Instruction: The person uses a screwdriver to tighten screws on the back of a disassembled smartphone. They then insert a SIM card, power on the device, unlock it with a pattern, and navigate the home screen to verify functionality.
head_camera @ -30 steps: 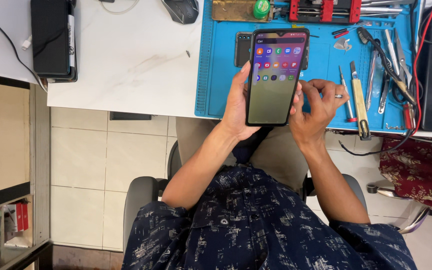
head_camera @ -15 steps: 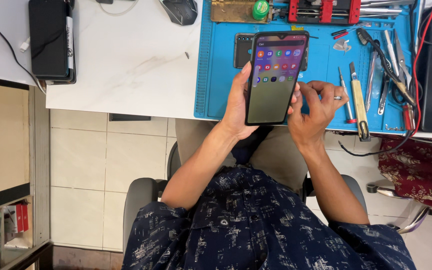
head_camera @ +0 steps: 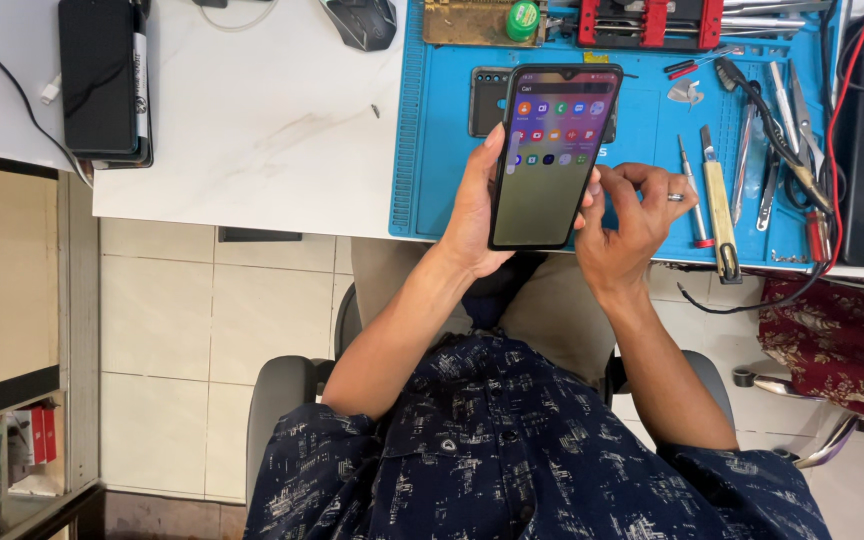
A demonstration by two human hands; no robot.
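My left hand [head_camera: 472,215] grips a black smartphone [head_camera: 550,150] from its left side and holds it upright above the table edge. The phone's screen is lit and shows rows of coloured app icons. My right hand [head_camera: 637,215], with a ring on one finger, sits at the phone's right edge, its fingers curled and touching the side of the phone. Behind the phone lies a blue work mat [head_camera: 642,130] on the white table [head_camera: 252,120].
On the mat lie tweezers, screwdrivers and a yellow-handled tool [head_camera: 720,210], a phone back cover [head_camera: 487,100], a red clamp [head_camera: 652,20] and a green tub [head_camera: 522,20]. A black device [head_camera: 102,80] and a mouse [head_camera: 364,22] sit on the table. Red-patterned cloth [head_camera: 842,340] lies to the right.
The phone has shifted slightly and my right hand's fingers have curled in closer against its right edge. The screen still shows the icon grid.
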